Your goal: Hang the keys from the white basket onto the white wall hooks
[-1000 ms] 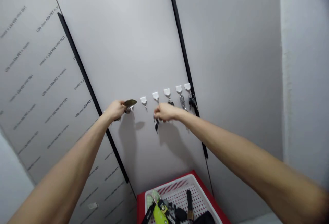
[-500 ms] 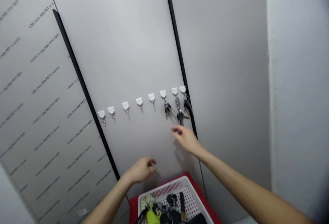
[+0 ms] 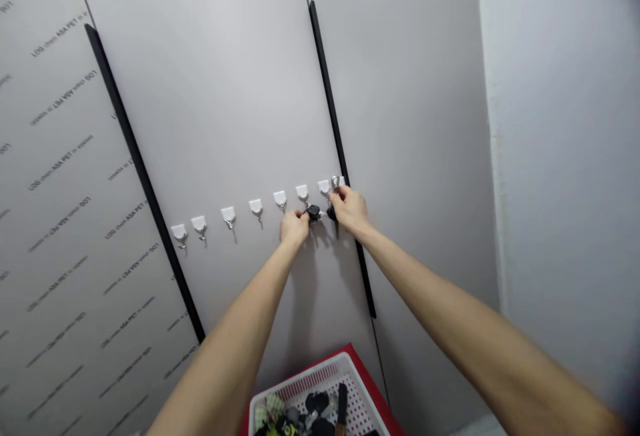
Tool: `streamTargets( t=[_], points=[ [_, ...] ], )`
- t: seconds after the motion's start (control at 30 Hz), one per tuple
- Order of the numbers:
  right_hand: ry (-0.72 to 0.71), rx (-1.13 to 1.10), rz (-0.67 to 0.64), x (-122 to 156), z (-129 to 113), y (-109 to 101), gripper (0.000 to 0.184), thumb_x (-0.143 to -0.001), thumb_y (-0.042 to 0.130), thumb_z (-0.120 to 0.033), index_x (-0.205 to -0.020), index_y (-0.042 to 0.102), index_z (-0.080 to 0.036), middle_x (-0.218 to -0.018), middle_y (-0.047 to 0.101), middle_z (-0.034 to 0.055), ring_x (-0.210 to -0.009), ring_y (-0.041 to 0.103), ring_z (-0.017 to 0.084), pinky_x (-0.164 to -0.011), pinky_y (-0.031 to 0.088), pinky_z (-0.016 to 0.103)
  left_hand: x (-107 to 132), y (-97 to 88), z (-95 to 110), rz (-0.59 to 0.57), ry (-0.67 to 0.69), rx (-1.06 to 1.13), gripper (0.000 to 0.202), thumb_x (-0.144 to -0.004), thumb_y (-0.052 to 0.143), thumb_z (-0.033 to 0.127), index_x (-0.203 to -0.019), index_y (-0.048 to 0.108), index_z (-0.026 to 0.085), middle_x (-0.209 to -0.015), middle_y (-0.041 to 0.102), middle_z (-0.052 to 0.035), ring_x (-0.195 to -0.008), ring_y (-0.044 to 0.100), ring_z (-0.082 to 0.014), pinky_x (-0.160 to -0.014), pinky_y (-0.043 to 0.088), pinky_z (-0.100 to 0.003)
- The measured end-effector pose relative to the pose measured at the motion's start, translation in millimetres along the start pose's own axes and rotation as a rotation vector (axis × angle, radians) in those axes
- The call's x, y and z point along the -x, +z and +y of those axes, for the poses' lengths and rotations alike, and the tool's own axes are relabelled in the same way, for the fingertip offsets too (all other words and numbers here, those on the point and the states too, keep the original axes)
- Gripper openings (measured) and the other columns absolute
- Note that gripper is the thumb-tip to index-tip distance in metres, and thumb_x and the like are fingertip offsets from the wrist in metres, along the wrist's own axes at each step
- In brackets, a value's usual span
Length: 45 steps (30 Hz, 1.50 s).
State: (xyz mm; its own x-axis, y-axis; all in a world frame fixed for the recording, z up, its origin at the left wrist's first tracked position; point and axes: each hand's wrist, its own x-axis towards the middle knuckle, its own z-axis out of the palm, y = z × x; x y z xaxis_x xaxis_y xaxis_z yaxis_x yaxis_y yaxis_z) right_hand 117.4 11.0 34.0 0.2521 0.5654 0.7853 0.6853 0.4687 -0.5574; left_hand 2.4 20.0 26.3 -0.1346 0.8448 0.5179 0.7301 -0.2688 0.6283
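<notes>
A row of white adhesive hooks (image 3: 256,207) runs across the grey cabinet door. My left hand (image 3: 294,228) is closed in a pinch on a bunch of black-headed keys (image 3: 314,213), just below a hook (image 3: 302,193) toward the right of the row. At the right end, my right hand (image 3: 350,211) pinches a key ring (image 3: 335,182), its fingers hiding most of the last hook and of the keys there. Another dark key hangs between the two hands, partly covered.
Below stands a white perforated basket (image 3: 311,379) on a red surface (image 3: 367,389), holding several dark key items and a green checked piece. Long black handles (image 3: 327,89) edge the cabinet doors. A white wall (image 3: 560,129) rises on the right.
Both hands have risen to the hooks. My left hand has come up to the right and taken hold of hanging keys; my right hand now pinches the ring at the end.
</notes>
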Motion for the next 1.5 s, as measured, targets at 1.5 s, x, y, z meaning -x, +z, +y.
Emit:
streamTargets(
  t=[1.5],
  points=[
    [0.072,-0.203,-0.762,106,28,28,0.034,-0.061,0.046,-0.025,-0.092,0.051,-0.014,-0.076,0.056,0.0035,-0.059,0.048,0.008,-0.054,0.037,0.018,-25,-67.4,28,-0.361,0.398,-0.518,0.024,-0.057,0.041,0.014,-0.073,0.059,0.019,-0.058,0.053,0.0013,-0.048,0.039,-0.0068,-0.045,0.029,-0.017]
  ],
)
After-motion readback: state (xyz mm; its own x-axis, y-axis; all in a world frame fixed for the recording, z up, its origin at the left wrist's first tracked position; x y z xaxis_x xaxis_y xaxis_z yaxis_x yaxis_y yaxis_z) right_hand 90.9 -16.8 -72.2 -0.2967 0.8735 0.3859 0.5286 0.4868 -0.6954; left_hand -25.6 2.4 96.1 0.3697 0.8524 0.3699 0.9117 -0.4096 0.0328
